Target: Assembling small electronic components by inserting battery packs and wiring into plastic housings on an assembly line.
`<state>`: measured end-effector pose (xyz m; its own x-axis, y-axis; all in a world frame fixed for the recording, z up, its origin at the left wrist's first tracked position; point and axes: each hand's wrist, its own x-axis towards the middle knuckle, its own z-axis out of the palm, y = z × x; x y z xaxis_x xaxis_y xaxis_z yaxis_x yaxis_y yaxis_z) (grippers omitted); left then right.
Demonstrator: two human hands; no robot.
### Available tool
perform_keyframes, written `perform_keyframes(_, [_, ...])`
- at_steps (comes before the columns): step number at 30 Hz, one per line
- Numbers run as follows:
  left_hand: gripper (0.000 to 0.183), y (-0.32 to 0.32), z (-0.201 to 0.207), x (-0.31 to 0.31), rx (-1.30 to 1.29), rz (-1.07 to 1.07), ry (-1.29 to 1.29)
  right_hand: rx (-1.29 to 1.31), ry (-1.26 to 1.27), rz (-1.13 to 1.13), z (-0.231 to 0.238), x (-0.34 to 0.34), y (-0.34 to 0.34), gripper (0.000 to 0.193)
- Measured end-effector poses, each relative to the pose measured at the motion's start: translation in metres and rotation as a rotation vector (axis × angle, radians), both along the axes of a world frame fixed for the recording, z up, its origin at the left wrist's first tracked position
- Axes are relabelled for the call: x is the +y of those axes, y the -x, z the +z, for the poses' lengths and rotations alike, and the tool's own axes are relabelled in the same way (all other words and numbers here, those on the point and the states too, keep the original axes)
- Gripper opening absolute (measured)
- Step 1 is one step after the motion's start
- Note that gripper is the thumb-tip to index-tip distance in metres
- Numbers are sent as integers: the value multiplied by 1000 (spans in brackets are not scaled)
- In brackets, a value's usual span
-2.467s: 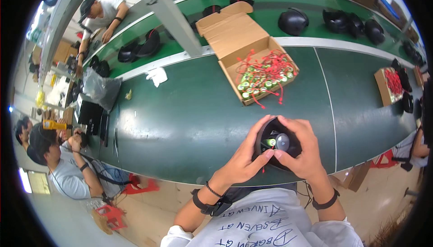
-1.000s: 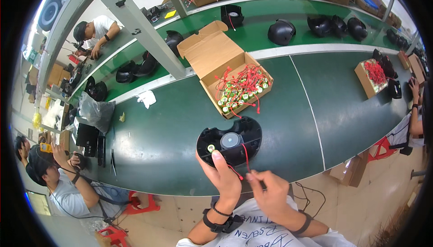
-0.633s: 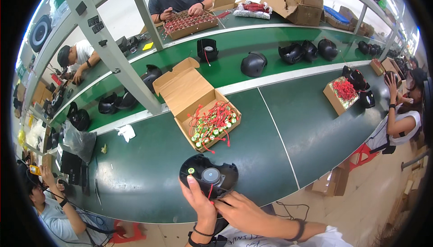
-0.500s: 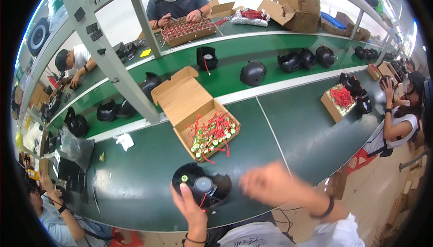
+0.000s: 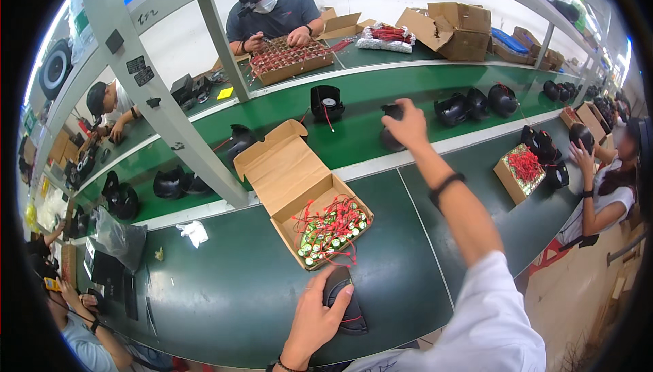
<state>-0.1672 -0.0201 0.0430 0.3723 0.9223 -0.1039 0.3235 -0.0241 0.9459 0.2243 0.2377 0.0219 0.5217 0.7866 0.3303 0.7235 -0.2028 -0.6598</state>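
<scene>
A black rounded plastic housing, with a thin red wire across it, stands on the near table edge. My left hand grips it, thumb on the near side and fingers behind. My right arm reaches across to the green belt, where my right hand closes round another black rounded housing; my fingers cover part of its top. Between the hands lies an open cardboard box with green-wrapped cylindrical cells and tangled red wires inside.
Several black housings line the green belt. A grey upright post rises left of the box. White tissue and a plastic bag lie left. Another cell box stands right. Co-workers sit across and on both sides.
My right hand has moved from above the near table forward to the housing on the belt. The housing in my left hand has turned, so its round inner part no longer shows.
</scene>
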Motion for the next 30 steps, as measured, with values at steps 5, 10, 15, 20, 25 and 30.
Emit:
perform_keyframes(5, [47,6,-24,-1,-98,-5,83,883,-73,482,48,-203,93,77])
perform_keyframes(10, [47,-18,-4,4,-196,-41,190,763,24,471,2,-347,148,67])
perform_keyframes(15, [47,-23,-2,8,-172,-82,170,740,-96,372,-9,-355,186,49])
perform_keyframes(20, [48,-18,0,-4,-118,-69,171,757,-186,435,-12,-360,175,47])
perform_keyframes(25, [61,-18,2,-13,-129,-139,215,919,-144,523,-12,-346,180,43])
perform_keyframes(30, [59,-20,0,-17,-186,-104,232,981,-102,557,-7,-348,182,40])
